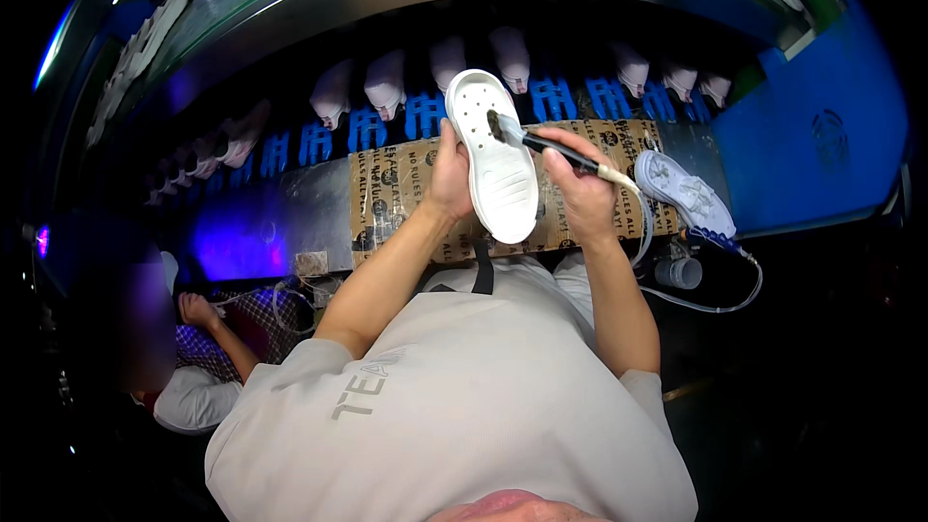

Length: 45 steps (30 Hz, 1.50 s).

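Observation:
My left hand [449, 180] is closed around the left edge of a white shoe sole [505, 188], held tilted above the bench with its hollow inner face toward me. Several small holes dot its upper part. In my right hand [584, 191] is a dark-handled brush [561, 152], gripped like a pen, with a pale hose running from its back end. The brush's dark bristles meet the sole's inner face near the holes. To the right of that hand, a second white sole [688, 195] lies on the bench.
Printed brown cardboard [387, 198] covers part of the metal bench [314, 198]. Behind it, several pale shoe uppers [385, 82] stand in a row by blue holders [425, 116]. A small jar [679, 274] and clear tubing sit at right. A co-worker's hand [198, 310] is at left.

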{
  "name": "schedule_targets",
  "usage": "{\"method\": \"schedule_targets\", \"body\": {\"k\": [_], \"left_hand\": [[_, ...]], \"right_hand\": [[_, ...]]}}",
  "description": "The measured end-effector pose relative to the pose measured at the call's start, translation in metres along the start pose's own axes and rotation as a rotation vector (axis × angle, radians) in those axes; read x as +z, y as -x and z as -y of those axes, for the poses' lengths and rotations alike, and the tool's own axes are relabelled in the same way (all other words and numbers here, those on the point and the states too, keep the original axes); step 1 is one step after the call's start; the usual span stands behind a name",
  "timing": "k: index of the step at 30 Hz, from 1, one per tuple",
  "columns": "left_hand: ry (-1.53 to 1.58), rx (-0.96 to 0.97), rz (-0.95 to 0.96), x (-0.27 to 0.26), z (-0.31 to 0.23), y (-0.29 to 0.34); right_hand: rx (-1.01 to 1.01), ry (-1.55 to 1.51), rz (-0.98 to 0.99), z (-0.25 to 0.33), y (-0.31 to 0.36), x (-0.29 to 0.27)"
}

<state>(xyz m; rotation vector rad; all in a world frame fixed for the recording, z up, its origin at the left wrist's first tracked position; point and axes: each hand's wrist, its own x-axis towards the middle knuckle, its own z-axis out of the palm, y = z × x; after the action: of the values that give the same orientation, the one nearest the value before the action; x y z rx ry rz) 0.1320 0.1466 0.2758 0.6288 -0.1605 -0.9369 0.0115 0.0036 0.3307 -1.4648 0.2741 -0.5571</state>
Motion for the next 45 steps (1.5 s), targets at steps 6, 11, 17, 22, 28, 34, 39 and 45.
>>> {"method": "schedule_targets", "body": {"k": [6, 11, 17, 22, 28, 34, 39, 45], "left_hand": [[-0.005, 0.043, 0.029, -0.007, 0.022, -0.002], [0.024, -0.009, 0.046, -0.008, 0.004, -0.003], [0.143, 0.025, 0.183, -0.001, -0.006, -0.01], [0.243, 0.006, 0.177, 0.017, -0.017, -0.012], [0.171, 0.078, 0.238, 0.02, -0.031, -0.023], [0.092, 0.15, 0.224, 0.028, -0.053, -0.026], [0.091, 0.148, 0.307, 0.034, -0.072, -0.033], [-0.08, 0.107, 0.515, 0.056, -0.097, -0.042]], "right_hand": [[-0.429, 0.417, 0.179, 0.004, -0.017, 0.011], [-0.272, 0.226, 0.133, 0.005, -0.017, 0.0], [-0.438, 0.366, 0.405, 0.011, -0.008, 0.003], [-0.498, 0.572, 0.374, 0.015, -0.002, 0.005], [-0.398, 0.555, 0.177, 0.021, 0.004, 0.011], [-0.324, 0.273, 0.414, 0.03, 0.015, 0.014], [-0.407, 0.34, 0.623, 0.027, 0.013, 0.006], [-0.225, 0.29, 0.469, 0.037, 0.009, -0.001]]}}
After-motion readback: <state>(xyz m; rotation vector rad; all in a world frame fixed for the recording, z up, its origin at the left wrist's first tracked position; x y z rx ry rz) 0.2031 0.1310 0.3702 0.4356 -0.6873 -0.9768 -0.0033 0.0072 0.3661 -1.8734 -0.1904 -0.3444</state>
